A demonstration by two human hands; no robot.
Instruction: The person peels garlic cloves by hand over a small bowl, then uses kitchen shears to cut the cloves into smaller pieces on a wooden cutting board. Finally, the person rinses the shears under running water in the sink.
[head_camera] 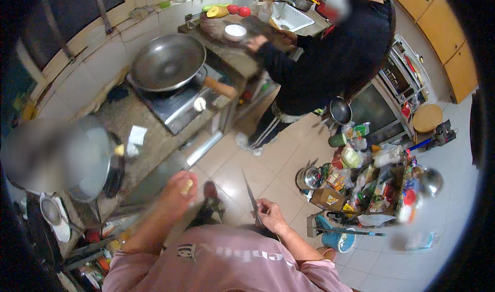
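In my left hand (178, 187) is a small pale yellow piece of food (186, 186), mostly covered by the fingers; its exact kind is unclear. My right hand (270, 216) grips a knife (250, 193), its thin blade pointing away from me above the tiled floor. Both hands are in front of my body, apart from each other. Beyond the left hand, a large wok (169, 63) with a wooden handle (219, 87) rests on a gas stove (181, 110).
A person in dark clothes (325, 60) stands at the counter, near a white bowl (235, 32) on a round board (216, 31). Groceries fill a rack (371, 199) at right. A blue bucket (338, 241) and a metal pot (308, 177) stand on the floor (236, 176).
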